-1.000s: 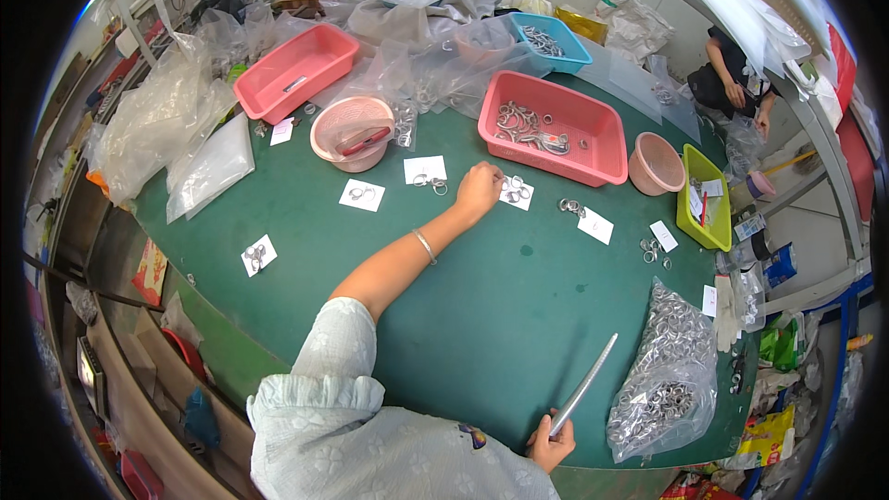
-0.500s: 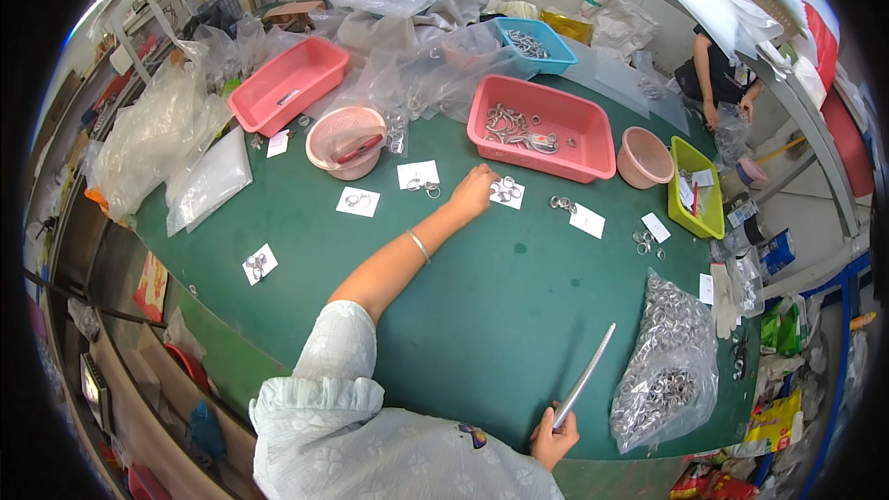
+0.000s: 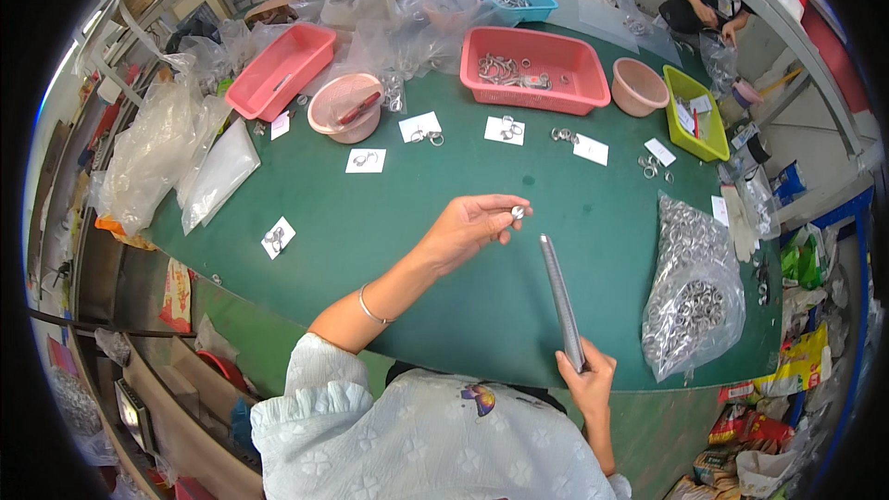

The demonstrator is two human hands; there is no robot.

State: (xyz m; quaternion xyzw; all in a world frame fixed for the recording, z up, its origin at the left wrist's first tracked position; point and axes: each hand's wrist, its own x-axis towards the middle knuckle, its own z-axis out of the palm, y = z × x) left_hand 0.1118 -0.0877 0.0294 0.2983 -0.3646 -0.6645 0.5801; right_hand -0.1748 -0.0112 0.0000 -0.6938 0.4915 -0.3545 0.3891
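A silver ring (image 3: pixel 518 213) is pinched between the thumb and fingertips of my left hand (image 3: pixel 474 227), above the middle of the green table. My right hand (image 3: pixel 589 373) grips the thick end of a tapered metal ring mandrel (image 3: pixel 560 301) near the front edge. Its thin tip points up and away, close to the ring but apart from it. Beyond my hands, small groups of rings lie on or beside white paper cards, among them one card (image 3: pixel 504 131) straight ahead and another (image 3: pixel 366 161) to its left. At my right lies a clear plastic bag full of rings (image 3: pixel 693 287).
Along the back stand a large pink basin (image 3: pixel 583 93) holding rings, a blue basket (image 3: pixel 535 9), a round pink tub (image 3: pixel 639 88) and a green basket (image 3: pixel 699 130). Plastic bags (image 3: pixel 148 153) pile up at left. Another person's hands (image 3: pixel 718 23) work at the far right.
My left hand has come back from a card by the large basin, now with a ring in its fingers. My right hand has raised the mandrel and swung its tip leftward. The view has shifted.
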